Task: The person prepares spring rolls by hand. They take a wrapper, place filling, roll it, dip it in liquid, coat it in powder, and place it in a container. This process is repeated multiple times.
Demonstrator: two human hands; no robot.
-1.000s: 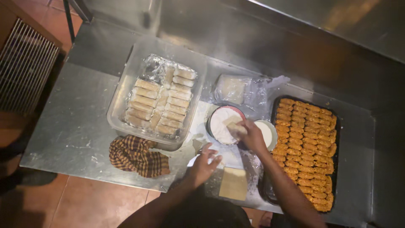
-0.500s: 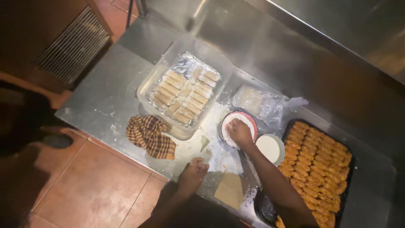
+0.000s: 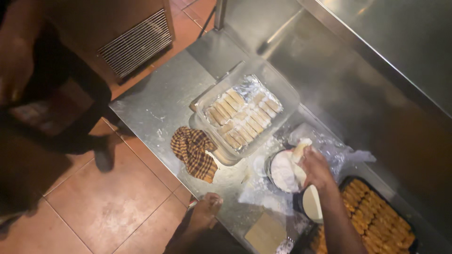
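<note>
Pale dough piece (image 3: 300, 149), soft and floury, sits pinched in the fingertips of the right hand (image 3: 316, 168), held just above the round bowl of white flour (image 3: 282, 171); the fingers curl closed around it, thumb side hidden. Working left to right: far off to the left of both hands, another person's dark trouser leg and shoe (image 3: 101, 153) stand on the red tile floor (image 3: 108, 211). Nearer in, a brown-and-yellow checked cloth (image 3: 194, 151) lies crumpled on the steel table (image 3: 155, 106), up and left of the left hand (image 3: 205, 212). That hand rests at the table's near edge, fingers loosely bent, holding nothing that I can make out. Beyond the cloth, a clear plastic tray (image 3: 282, 87) holds rows of pale uncooked rolls (image 3: 240, 115), well apart from either hand. Flour dusts the table between the hands. A tan square card (image 3: 266, 233) lies just right of the left hand. Below the right wrist, a small bowl of white liquid (image 3: 311, 203). Farthest right, a black tray (image 3: 408, 225) packed with orange breaded pieces (image 3: 376, 216).
</note>
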